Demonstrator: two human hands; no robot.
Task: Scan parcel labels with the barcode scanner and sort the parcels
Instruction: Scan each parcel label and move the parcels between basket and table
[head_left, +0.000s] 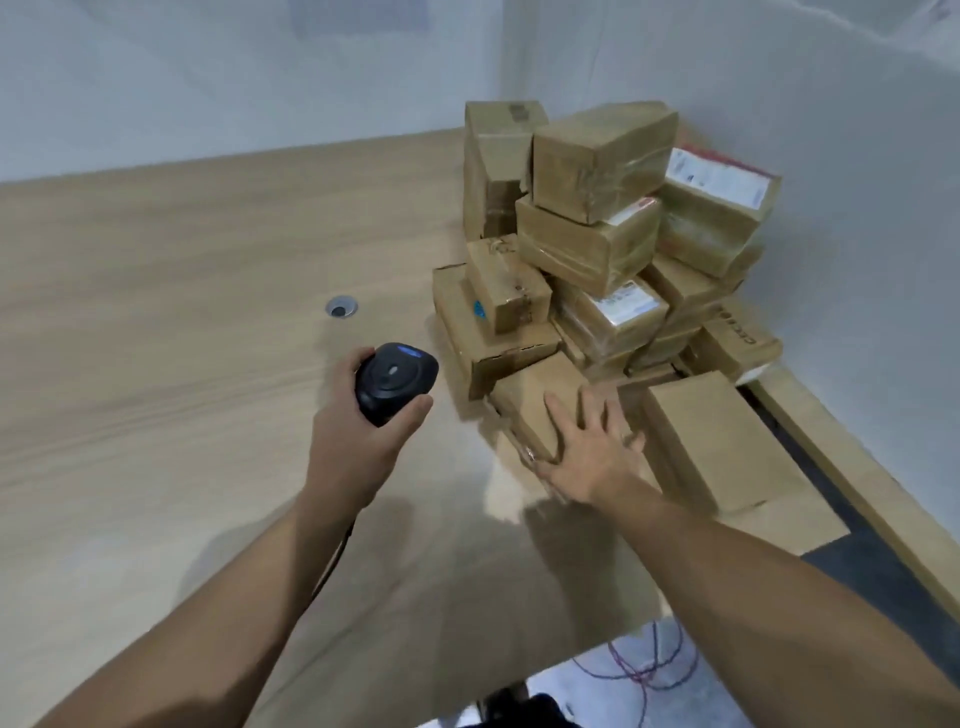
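Observation:
My left hand (358, 441) grips a black barcode scanner (397, 382) with a blue light on top, held above the wooden table (182, 338); its cable runs down under my wrist. My right hand (587, 447) lies flat with spread fingers on a low brown parcel (530, 400) at the front of a pile of cardboard parcels (597, 234). A flat brown parcel (711, 441) lies just right of that hand. Several parcels in the pile show white labels, one of them (623, 301) near the middle.
The pile fills the table's far right corner against white walls. A round cable grommet (342, 306) sits in the tabletop left of the pile. A dark gap (810, 452) runs along the table's right edge. Red and blue cables (644, 670) lie on the floor below.

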